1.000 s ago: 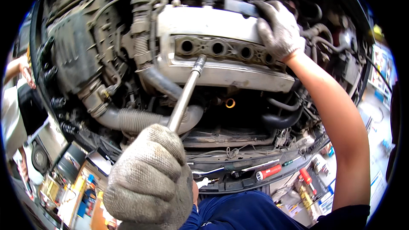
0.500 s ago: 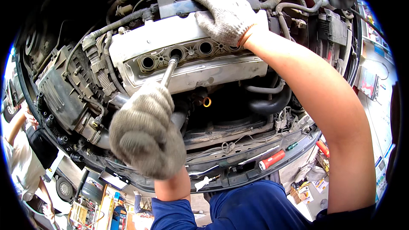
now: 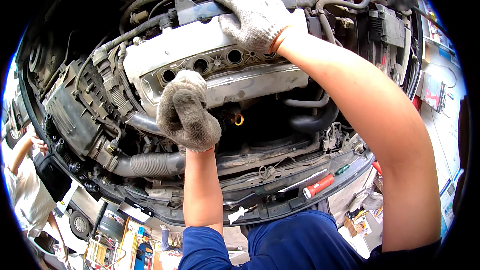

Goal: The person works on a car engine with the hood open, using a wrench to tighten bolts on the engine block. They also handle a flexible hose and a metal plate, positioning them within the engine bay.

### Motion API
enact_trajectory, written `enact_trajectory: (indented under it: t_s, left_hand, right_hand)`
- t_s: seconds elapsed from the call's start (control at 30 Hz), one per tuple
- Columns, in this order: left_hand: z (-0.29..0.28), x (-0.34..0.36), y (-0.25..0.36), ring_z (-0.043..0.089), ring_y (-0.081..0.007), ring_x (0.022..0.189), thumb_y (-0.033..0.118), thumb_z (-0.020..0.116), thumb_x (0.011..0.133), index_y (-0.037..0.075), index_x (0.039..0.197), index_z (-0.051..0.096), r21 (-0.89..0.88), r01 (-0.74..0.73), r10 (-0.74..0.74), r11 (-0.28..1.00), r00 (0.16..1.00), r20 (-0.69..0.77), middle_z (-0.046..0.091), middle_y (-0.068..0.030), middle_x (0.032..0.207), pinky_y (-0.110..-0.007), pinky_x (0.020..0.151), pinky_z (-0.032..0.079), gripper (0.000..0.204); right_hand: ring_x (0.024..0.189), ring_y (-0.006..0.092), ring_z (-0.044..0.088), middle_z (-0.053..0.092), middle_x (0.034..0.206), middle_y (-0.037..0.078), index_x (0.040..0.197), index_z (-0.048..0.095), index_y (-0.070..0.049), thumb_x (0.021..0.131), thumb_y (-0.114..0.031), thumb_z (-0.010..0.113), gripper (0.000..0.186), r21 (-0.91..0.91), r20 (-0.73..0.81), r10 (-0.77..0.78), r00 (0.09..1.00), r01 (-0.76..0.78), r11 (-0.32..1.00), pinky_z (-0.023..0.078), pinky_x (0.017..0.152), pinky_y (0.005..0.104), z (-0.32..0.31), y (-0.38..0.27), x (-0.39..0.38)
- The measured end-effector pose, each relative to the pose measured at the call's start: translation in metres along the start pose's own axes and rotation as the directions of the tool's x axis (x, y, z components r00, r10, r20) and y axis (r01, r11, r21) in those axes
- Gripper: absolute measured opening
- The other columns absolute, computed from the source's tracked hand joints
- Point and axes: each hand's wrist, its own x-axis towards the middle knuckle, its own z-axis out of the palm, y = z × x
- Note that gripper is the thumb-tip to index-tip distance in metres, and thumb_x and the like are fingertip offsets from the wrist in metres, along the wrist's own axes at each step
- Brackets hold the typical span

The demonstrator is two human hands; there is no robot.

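Observation:
I look down into a car's engine bay. A pale grey valve cover (image 3: 250, 77) with a row of round plug wells (image 3: 201, 65) lies across the middle. My left hand (image 3: 187, 112), in a grey knit glove, is clenched in a fist just below the left wells; the socket wrench it held in the earlier frames is hidden inside the fist. My right hand (image 3: 255, 12), also gloved, rests palm down on the cover's upper edge, fingers curled over a dark rail (image 3: 200, 12).
A red-handled screwdriver (image 3: 319, 186) and a green-handled tool (image 3: 342, 170) lie on the front panel (image 3: 280, 197). A ribbed hose (image 3: 155, 164) runs at lower left, black hoses (image 3: 315, 120) at right. Another person (image 3: 22, 190) stands at far left.
My left hand has slid up the wrench toward the valve cover, and the shaft no longer shows. My right hand stays on the cover's top. The view has shifted right.

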Motion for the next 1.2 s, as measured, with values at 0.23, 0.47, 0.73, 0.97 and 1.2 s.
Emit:
enact_trajectory:
  t_s: [0.23,0.47,0.73,0.97,1.2]
  left_hand:
    - [0.029,-0.006,-0.01,0.056,-0.0183,0.079,0.041,0.055,0.121,0.007,0.099,0.059,0.425,-0.044,0.149,0.904,0.965,-0.216,0.055,-0.0039,0.082,-0.033,0.08,0.049,0.041]
    - [0.01,0.014,0.003,0.054,-0.013,0.074,0.053,0.06,0.118,0.003,0.092,0.067,0.109,0.133,-0.143,0.985,0.986,0.09,0.064,-0.0031,0.084,-0.029,0.068,0.041,0.057]
    - [-0.008,0.025,0.01,0.055,-0.0134,0.071,0.039,0.062,0.119,0.0,0.09,0.071,0.237,0.042,-0.09,0.971,0.977,0.195,0.065,-0.0036,0.082,-0.029,0.065,0.043,0.049]
    - [0.006,0.058,0.127,0.038,-0.0135,0.057,0.037,0.038,0.122,0.017,0.083,0.049,-0.218,0.017,-0.01,0.976,0.999,0.034,0.044,0.002,0.066,-0.034,0.064,0.04,0.045]
    - [-0.052,0.064,0.199,0.03,-0.0124,0.058,0.04,0.041,0.118,0.023,0.071,0.04,-0.124,0.022,-0.031,0.992,0.997,-0.074,0.036,0.0046,0.061,-0.037,0.07,0.031,0.051]
  right_hand:
    - [0.118,0.0355,0.072,0.072,0.129,0.016,0.14,0.075,-0.009,0.099,-0.034,0.071,0.048,-0.004,-0.012,-0.001,1.0,0.001,1.0,0.057,0.106,0.0486,0.003,0.002,-0.003]
    - [0.123,0.0367,0.069,0.072,0.132,0.017,0.139,0.075,-0.006,0.099,-0.034,0.071,0.05,0.043,0.032,0.029,0.999,-0.03,0.999,0.055,0.109,0.0506,-0.004,0.0,-0.003]
    - [0.123,0.0367,0.071,0.071,0.133,0.017,0.141,0.073,-0.008,0.098,-0.035,0.071,0.051,0.052,-0.001,-0.037,0.999,0.037,0.998,0.057,0.108,0.0498,-0.004,-0.003,0.004]
    - [0.122,0.0396,0.067,0.069,0.129,0.018,0.144,0.07,-0.01,0.099,-0.032,0.07,0.051,0.038,0.016,-0.018,1.0,0.017,0.999,0.053,0.108,0.0518,0.0,0.002,-0.003]
    - [0.121,0.042,0.069,0.07,0.13,0.02,0.143,0.07,-0.006,0.1,-0.029,0.068,0.049,0.025,0.036,-0.067,0.997,0.066,0.997,0.055,0.107,0.0509,-0.004,-0.005,0.004]
